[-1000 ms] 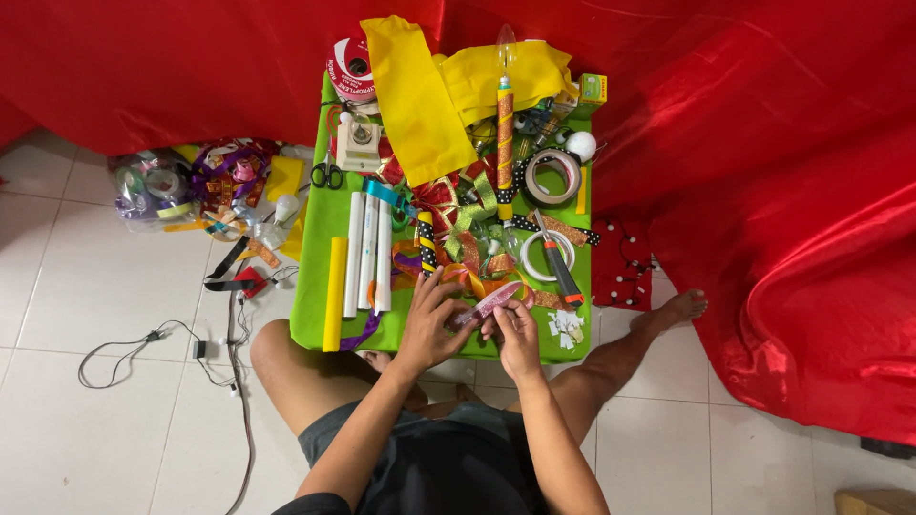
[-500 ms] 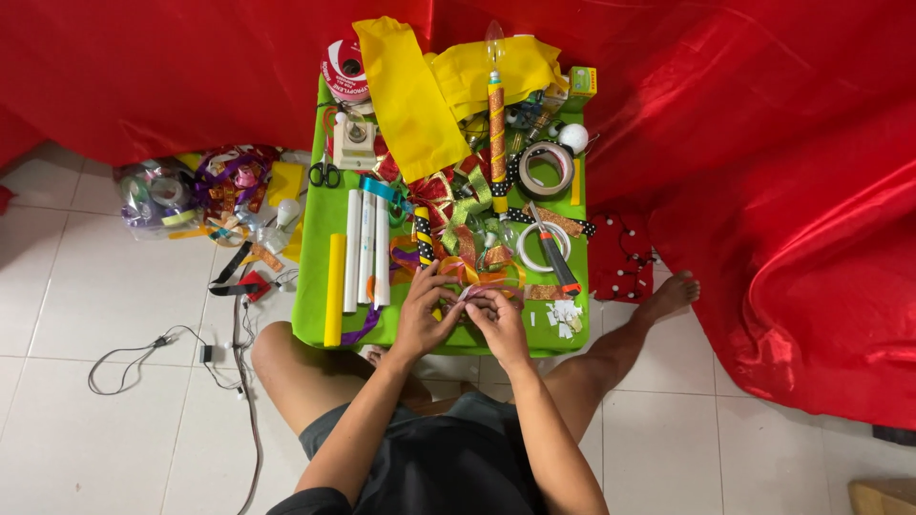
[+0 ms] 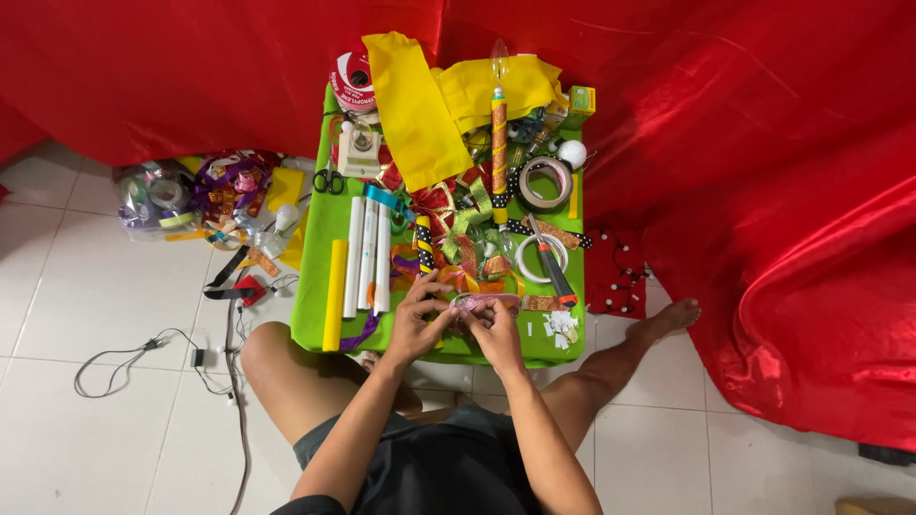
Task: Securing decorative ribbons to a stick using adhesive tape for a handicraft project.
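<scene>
I sit on the floor at a low green table [image 3: 315, 296] heaped with craft things. My left hand [image 3: 417, 319] and my right hand [image 3: 489, 327] meet at the table's near edge. Together they pinch a pink glittery ribbon [image 3: 482, 302] that lies between their fingertips. Just beyond the hands is a tangle of orange, green and red ribbons [image 3: 458, 243]. Three white tubes [image 3: 367, 250] and a yellow tube [image 3: 335, 291] lie to the left of my left hand.
Yellow cloth [image 3: 420, 105], a tape roll [image 3: 545, 181], scissors [image 3: 328, 176], a red-handled cutter [image 3: 551, 267] and a white ring [image 3: 540, 256] crowd the table. A ribbon pile [image 3: 215, 195] and cables [image 3: 143, 358] lie on the tiles at left. Red fabric [image 3: 763, 191] drapes behind and at right.
Both hands drew closer together at the table's near edge, and the pink ribbon now sits pinched between them. The view shifted slightly.
</scene>
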